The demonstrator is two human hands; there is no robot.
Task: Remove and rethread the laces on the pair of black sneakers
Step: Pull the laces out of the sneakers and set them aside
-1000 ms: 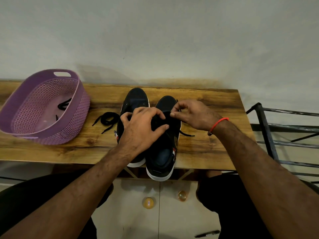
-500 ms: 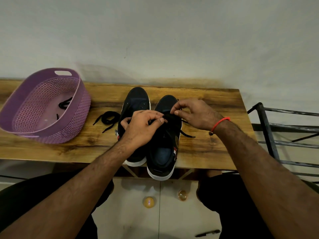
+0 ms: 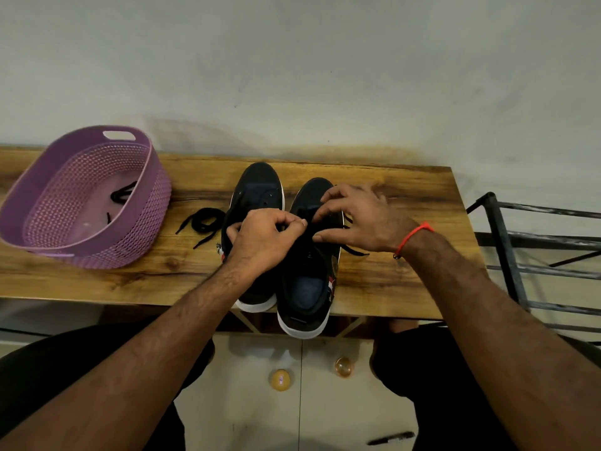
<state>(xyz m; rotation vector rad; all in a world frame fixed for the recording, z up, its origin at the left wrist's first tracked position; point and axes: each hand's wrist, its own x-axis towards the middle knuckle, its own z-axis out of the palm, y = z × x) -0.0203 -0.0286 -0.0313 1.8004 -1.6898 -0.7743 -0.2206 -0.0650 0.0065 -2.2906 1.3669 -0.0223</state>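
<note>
A wooden tabletop [image 3: 390, 281] stood against a pale wall. At its left end sat a purple perforated basket [image 3: 153, 216] with a bit of black lace [image 3: 122, 192] inside. Two black sneakers stood side by side near the middle, toes to the wall: the left sneaker [image 3: 260, 187] further back, the right sneaker [image 3: 307, 288] with its white-soled heel overhanging the near edge. The left hand [image 3: 263, 237] was curled over the right sneaker's lacing area, thumb and forefinger pinching something dark there, apparently its lace. The right hand [image 3: 361, 219], with an orange thread [image 3: 413, 236] at the wrist, pinched the lace at the upper eyelets with forefinger and thumb. A loose black shoelace [image 3: 203, 222] lay coiled between basket and left sneaker. One lace end [image 3: 354, 250] trailed off the right sneaker's right side.
</note>
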